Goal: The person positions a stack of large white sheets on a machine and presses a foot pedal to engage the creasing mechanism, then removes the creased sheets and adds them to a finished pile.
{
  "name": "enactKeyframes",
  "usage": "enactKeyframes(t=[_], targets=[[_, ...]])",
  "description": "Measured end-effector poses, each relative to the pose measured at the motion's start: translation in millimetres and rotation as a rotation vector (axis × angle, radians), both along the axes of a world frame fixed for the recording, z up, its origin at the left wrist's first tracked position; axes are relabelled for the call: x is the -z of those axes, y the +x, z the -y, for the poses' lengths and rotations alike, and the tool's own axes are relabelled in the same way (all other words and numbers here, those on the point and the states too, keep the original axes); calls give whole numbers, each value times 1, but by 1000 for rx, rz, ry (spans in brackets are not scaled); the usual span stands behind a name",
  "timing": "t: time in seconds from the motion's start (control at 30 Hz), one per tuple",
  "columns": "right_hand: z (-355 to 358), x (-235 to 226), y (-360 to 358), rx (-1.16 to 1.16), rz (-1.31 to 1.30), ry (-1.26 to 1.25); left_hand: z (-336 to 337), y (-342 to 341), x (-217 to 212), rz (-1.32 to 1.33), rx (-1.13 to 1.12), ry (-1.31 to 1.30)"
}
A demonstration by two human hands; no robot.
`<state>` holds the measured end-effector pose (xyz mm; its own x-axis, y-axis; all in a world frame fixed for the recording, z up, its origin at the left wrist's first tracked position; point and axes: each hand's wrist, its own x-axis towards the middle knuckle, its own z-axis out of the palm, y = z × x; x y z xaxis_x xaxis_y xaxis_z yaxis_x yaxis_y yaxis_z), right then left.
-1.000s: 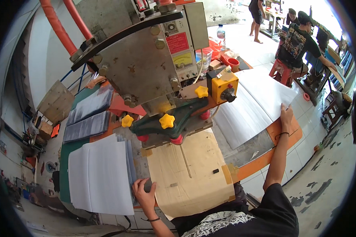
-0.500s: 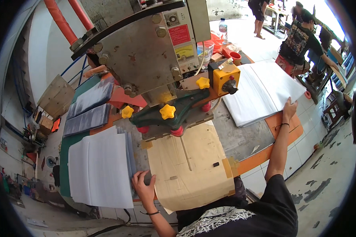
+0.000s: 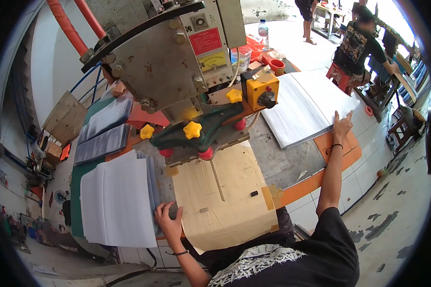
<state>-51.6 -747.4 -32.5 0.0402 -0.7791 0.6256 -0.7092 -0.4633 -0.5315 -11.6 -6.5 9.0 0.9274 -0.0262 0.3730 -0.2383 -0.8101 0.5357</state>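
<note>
My left hand (image 3: 168, 223) rests at the right edge of a stack of white sheets (image 3: 116, 201), beside the tan paper-covered board (image 3: 220, 205) on the table. Its thumb and fingers are apart, and nothing shows in them. At the near corner of another stack of white sheets (image 3: 294, 107), on the right, my right hand (image 3: 342, 127) touches the edge with thumb and fingers spread. A small black block (image 3: 254, 193) lies on the tan board. Above its far end stands a press head with a dark green bracket (image 3: 196, 129) and yellow star knobs (image 3: 192, 129).
A yellow switch box (image 3: 262, 93) sits right of the press. Dark sheets in clear covers (image 3: 100, 138) lie at the far left, where another person's hand (image 3: 119, 88) touches them. A bottle (image 3: 263, 31) and red cup (image 3: 277, 67) stand behind. A co-worker (image 3: 361, 45) sits farther right.
My right hand has shifted left along the near edge of the right stack, and its fingers have spread. My left hand stays by the left stack. The whole view has shifted slightly.
</note>
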Motion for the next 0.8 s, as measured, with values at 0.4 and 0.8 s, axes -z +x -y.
enactKeyframes(t=[0.4,0.8], targets=[[-70,-47,6,10,62,-380,-7,-9,-2,16,-24,6],[-199,-25,-74,-113,-624,215,9,-61,-6,165,151,-173]])
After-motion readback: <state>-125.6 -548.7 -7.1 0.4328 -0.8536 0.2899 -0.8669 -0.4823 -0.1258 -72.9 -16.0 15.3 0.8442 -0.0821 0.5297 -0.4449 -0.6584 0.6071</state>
